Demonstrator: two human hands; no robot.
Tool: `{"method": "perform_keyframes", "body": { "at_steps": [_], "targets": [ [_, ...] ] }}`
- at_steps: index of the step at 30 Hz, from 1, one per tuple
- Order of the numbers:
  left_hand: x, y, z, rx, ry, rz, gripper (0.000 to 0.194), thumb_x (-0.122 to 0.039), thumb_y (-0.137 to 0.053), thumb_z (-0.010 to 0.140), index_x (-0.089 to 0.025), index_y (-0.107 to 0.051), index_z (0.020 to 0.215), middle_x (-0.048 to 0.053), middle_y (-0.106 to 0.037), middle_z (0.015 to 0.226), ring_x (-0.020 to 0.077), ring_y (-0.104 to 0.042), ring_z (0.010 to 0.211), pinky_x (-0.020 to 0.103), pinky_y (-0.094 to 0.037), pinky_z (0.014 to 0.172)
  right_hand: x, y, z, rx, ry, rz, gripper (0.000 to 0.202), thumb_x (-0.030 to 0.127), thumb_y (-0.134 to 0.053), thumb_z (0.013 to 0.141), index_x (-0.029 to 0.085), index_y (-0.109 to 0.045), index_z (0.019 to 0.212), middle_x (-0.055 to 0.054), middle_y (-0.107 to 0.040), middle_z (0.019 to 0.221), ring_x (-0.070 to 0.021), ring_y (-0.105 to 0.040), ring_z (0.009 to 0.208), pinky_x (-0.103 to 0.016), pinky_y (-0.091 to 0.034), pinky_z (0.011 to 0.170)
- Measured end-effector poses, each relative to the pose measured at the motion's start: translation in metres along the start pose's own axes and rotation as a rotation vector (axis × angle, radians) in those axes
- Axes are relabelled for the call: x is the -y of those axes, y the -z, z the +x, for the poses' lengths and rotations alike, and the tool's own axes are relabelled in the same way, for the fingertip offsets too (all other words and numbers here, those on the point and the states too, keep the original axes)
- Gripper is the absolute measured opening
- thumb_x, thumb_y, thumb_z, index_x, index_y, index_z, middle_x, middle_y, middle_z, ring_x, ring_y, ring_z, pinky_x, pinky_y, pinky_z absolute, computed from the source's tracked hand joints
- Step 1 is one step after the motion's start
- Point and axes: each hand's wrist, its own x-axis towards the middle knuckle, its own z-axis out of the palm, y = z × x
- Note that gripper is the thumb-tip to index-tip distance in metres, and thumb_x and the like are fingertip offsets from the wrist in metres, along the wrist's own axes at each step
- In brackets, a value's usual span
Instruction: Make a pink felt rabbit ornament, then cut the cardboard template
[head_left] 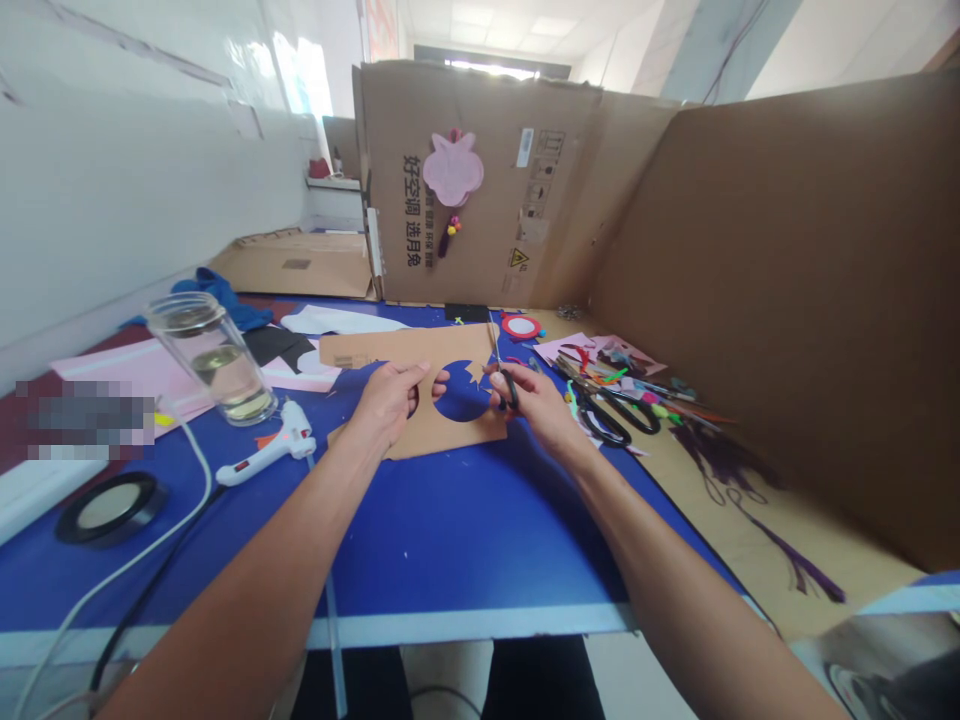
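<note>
My left hand (388, 402) is closed on a brown cardboard sheet (457, 437), thumb on top and some fingers showing through a large round hole in it. The hole looks open towards the right edge. In my right hand (541, 405) is a pair of small scissors (508, 385) with dark handles; the fingers wrap round the handles and the thin blades point away from me. Between the hands, by the hole's right side, sits a jagged bit of cardboard (475, 373). Whether the blades touch the cardboard, I cannot tell.
On the left are a glass jar of liquid (229, 375), a white glue gun (270, 450) and black tape (111, 507). Large black-handled scissors (606, 425) lie among scraps at right. Behind stands a cardboard wall (562, 240) bearing a pink felt shape (453, 172).
</note>
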Motion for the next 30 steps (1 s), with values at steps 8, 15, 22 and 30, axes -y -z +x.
{"method": "perform_keyframes", "body": {
  "at_steps": [8, 15, 22, 30],
  "targets": [
    [0.0035, 0.0035, 0.0035, 0.004, -0.014, 0.011, 0.014, -0.019, -0.075, 0.095, -0.012, -0.08, 0.084, 0.016, -0.084, 0.086, 0.0168, -0.077, 0.064, 0.028, -0.063, 0.071, 0.0004, 0.0001, 0.0005, -0.008, 0.009, -0.009, 0.063, 0.07, -0.088, 0.075, 0.019, -0.082, 0.113, -0.001, -0.067, 0.077, -0.0174, -0.061, 0.071, -0.028, -0.045, 0.057],
    [0.0022, 0.0025, 0.0021, 0.003, -0.018, 0.007, 0.015, -0.018, -0.075, 0.094, -0.011, -0.08, 0.081, 0.015, -0.084, 0.083, 0.0162, -0.076, 0.063, 0.027, -0.063, 0.07, -0.0024, 0.0002, 0.0017, -0.012, 0.021, -0.018, 0.062, 0.069, -0.087, 0.077, 0.019, -0.082, 0.113, -0.002, -0.068, 0.078, -0.0181, -0.062, 0.072, -0.028, -0.045, 0.058],
    [0.0032, 0.0028, 0.0026, 0.001, -0.016, 0.01, 0.015, -0.019, -0.075, 0.094, -0.011, -0.08, 0.082, 0.016, -0.084, 0.085, 0.0164, -0.076, 0.063, 0.027, -0.062, 0.07, -0.0005, -0.0007, 0.0012, -0.014, 0.023, -0.018, 0.059, 0.068, -0.086, 0.077, 0.019, -0.082, 0.111, -0.002, -0.067, 0.076, -0.0185, -0.061, 0.071, -0.029, -0.044, 0.057],
    [0.0026, 0.0028, 0.0026, -0.002, -0.011, 0.008, 0.012, -0.019, -0.077, 0.092, -0.012, -0.08, 0.083, 0.016, -0.084, 0.084, 0.0171, -0.076, 0.064, 0.028, -0.061, 0.07, -0.0015, -0.0007, 0.0018, -0.014, 0.019, -0.025, 0.058, 0.065, -0.085, 0.078, 0.019, -0.082, 0.113, -0.002, -0.067, 0.075, -0.0187, -0.06, 0.07, -0.029, -0.044, 0.057]
  ]
}}
